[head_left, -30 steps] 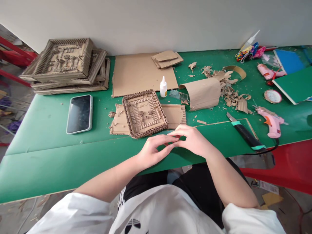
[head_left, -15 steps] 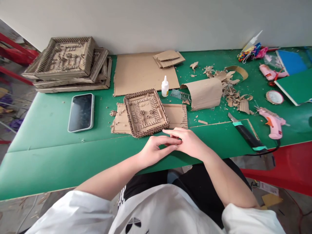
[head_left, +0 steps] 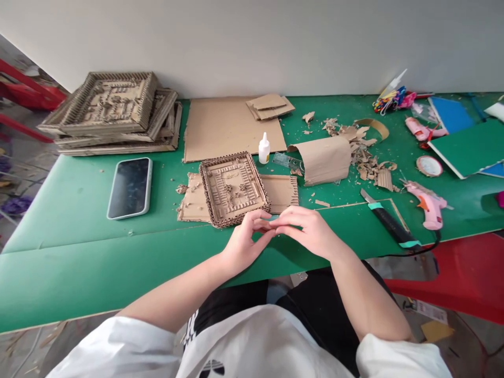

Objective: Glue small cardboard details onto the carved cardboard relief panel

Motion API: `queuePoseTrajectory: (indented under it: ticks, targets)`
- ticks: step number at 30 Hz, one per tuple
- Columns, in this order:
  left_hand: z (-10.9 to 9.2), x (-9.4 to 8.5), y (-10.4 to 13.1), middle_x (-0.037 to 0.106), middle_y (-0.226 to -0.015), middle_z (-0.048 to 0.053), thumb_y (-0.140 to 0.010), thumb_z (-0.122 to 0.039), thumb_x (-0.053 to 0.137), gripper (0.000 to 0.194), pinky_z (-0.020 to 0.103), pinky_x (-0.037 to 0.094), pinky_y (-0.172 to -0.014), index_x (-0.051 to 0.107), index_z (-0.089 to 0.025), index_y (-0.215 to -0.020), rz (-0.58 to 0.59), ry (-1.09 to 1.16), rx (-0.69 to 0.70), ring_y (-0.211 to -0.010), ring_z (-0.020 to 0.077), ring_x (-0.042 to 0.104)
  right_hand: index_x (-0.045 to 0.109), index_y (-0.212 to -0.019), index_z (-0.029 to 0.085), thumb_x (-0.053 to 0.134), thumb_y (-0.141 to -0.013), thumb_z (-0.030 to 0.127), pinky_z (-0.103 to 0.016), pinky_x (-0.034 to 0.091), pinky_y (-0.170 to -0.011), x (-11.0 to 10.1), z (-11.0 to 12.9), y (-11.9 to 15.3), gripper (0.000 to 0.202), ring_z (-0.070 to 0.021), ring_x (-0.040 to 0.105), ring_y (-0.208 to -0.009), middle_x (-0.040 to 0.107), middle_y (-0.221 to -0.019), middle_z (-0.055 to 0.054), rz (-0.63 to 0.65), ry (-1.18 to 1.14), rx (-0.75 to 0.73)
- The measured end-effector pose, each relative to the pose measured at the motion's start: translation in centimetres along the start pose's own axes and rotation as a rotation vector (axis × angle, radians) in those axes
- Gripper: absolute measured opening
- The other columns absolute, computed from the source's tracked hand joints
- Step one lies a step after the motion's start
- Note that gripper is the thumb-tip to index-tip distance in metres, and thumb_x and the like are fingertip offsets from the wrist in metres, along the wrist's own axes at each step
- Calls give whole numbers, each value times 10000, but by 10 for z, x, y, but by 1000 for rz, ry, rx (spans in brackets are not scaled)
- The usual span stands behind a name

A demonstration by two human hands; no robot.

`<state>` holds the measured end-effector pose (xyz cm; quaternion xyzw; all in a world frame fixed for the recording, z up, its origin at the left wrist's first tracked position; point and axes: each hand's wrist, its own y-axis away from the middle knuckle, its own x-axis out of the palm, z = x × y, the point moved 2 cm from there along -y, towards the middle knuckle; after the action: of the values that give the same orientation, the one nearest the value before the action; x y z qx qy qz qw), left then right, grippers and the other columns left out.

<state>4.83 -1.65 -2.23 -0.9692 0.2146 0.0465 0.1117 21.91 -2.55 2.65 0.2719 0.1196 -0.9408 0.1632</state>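
Observation:
My left hand [head_left: 244, 242] and my right hand [head_left: 309, 231] meet at their fingertips just over the table's near part. Their fingers are curled and pinched together; whatever they hold, if anything, is too small or hidden to make out. Right beyond them a square cardboard model [head_left: 235, 189] with a corrugated rim and small raised pieces inside lies on a flat cardboard strip [head_left: 280, 192]. Behind its right corner a small white glue bottle [head_left: 264, 149] stands upright.
A phone [head_left: 129, 188] and a stack of framed cardboard models [head_left: 108, 128] are at left. A curved cardboard sheet [head_left: 326, 160], torn scraps [head_left: 364, 152], a utility knife [head_left: 389, 223] with its blade out, and a pink glue gun [head_left: 428, 205] lie at right on the green table [head_left: 118, 262].
The fingertips have shifted slightly; my right index finger, stretched out before, is now bent in toward my left fingers. The camera has tilted a little, so the table appears lower.

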Motion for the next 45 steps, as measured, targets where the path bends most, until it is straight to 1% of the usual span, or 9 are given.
queuePoseTrajectory:
  ticks: [8, 15, 22, 32, 35, 37, 39, 43, 45]
  targets:
    - [-7, -7, -5, 690, -755, -17, -797, -261, 645, 334, 231, 539, -677, 408, -220, -1028, 45, 201, -143, -694, 115, 674, 703, -981, 230, 626, -824, 243, -253, 516, -764, 7, 0, -1, 175, -122, 613, -814, 641, -895, -24, 14, 116, -144]
    - [-11, -9, -11, 713, -698, -1, -734, -301, 726, 354, 221, 525, -637, 454, -190, -933, 0, 429, -287, -640, 119, 671, 688, -827, 212, 639, -809, 181, -241, 516, -711, 6, 5, -7, 61, -111, 622, -727, 665, -778, -5, -138, 84, -225]
    - [-16, -15, -17, 745, -829, 29, -734, -257, 740, 359, 242, 535, -691, 492, -197, -987, -38, 650, -312, -763, 138, 690, 668, -801, 234, 657, -796, 207, -257, 532, -716, 8, 4, -15, 29, -122, 612, -807, 606, -856, -9, -315, -126, -124]
    - [-27, -27, -21, 732, -746, -2, -660, -207, 794, 406, 216, 507, -665, 526, -194, -965, -22, 761, -339, -656, 102, 655, 640, -805, 247, 660, -799, 309, -335, 538, -843, 28, 8, -29, 66, -153, 594, -946, 573, -955, -23, -267, -331, -84]
    - [-25, -35, -22, 725, -719, -11, -644, -216, 806, 420, 236, 512, -698, 525, -199, -956, -53, 751, -321, -690, 115, 664, 637, -973, 271, 672, -787, 328, -350, 537, -873, 31, 14, -29, 198, -175, 580, -1032, 578, -1064, -41, -235, -264, -119]
    - [-23, -41, -23, 723, -710, -13, -633, -219, 814, 420, 245, 513, -713, 526, -200, -938, -75, 736, -327, -682, 113, 661, 596, -1123, 291, 673, -785, 330, -377, 522, -910, 21, 11, -21, 348, -195, 561, -1090, 576, -1136, -57, -269, -142, -142]
    - [-19, -47, -23, 719, -694, -18, -622, -224, 821, 404, 238, 509, -707, 532, -198, -902, -90, 714, -347, -642, 98, 649, 602, -1128, 287, 625, -818, 341, -404, 513, -917, -7, -4, 2, 316, -207, 574, -1070, 589, -1136, -66, -464, 19, -122]
    - [-10, -54, -20, 701, -655, -26, -589, -252, 838, 330, 183, 487, -650, 559, -181, -751, -131, 672, -393, -630, 80, 635, 639, -1058, 209, 601, -806, 393, -409, 506, -873, -94, -63, 93, 315, -237, 582, -1039, 622, -1096, -108, -1028, 555, 232]
    - [-7, -54, -17, 684, -621, -24, -590, -256, 836, 281, 186, 492, -689, 588, -172, -691, -104, 624, -425, -657, 83, 641, 643, -1065, 128, 590, -784, 438, -442, 482, -867, -134, -91, 147, 422, -297, 563, -1062, 634, -1076, -179, -1148, 826, 506]
